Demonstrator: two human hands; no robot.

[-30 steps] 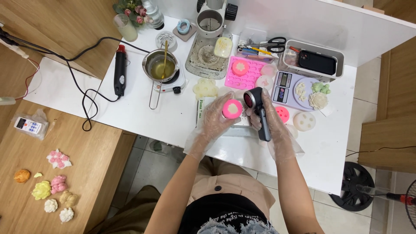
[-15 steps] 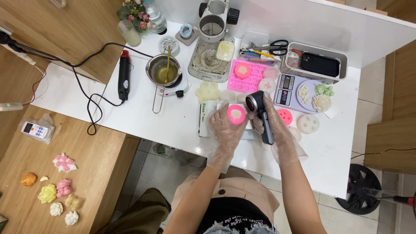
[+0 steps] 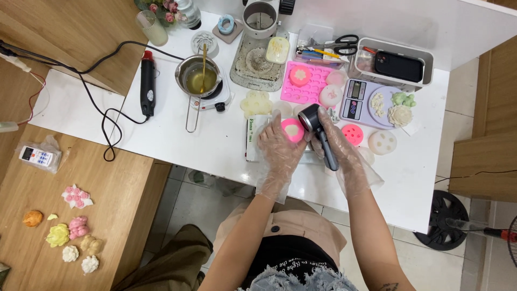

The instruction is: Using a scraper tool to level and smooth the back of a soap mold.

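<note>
My left hand point(image 3: 278, 146), in a clear plastic glove, holds a small round pink mould point(image 3: 292, 130) with pale filling just above the white table point(image 3: 177, 143). My right hand point(image 3: 339, 148), also gloved, grips the handle of a black hand-held blower point(image 3: 319, 132). The blower's round head sits right beside the pink mould and points at it. A white box point(image 3: 251, 138) lies flat under my left hand.
Behind the hands lie a pink mould tray point(image 3: 307, 86), a purple kitchen scale point(image 3: 366, 105) with wax flowers, and a steel pot point(image 3: 198, 81) on a small hotplate. A black heat gun point(image 3: 147, 83) with cable lies left. Wax flowers point(image 3: 70, 237) rest on the wooden bench.
Both hands shifted slightly together; my left hand turned over the pink mould, covering more of it. The blower head stays next to the mould. The camera view moved a little.
</note>
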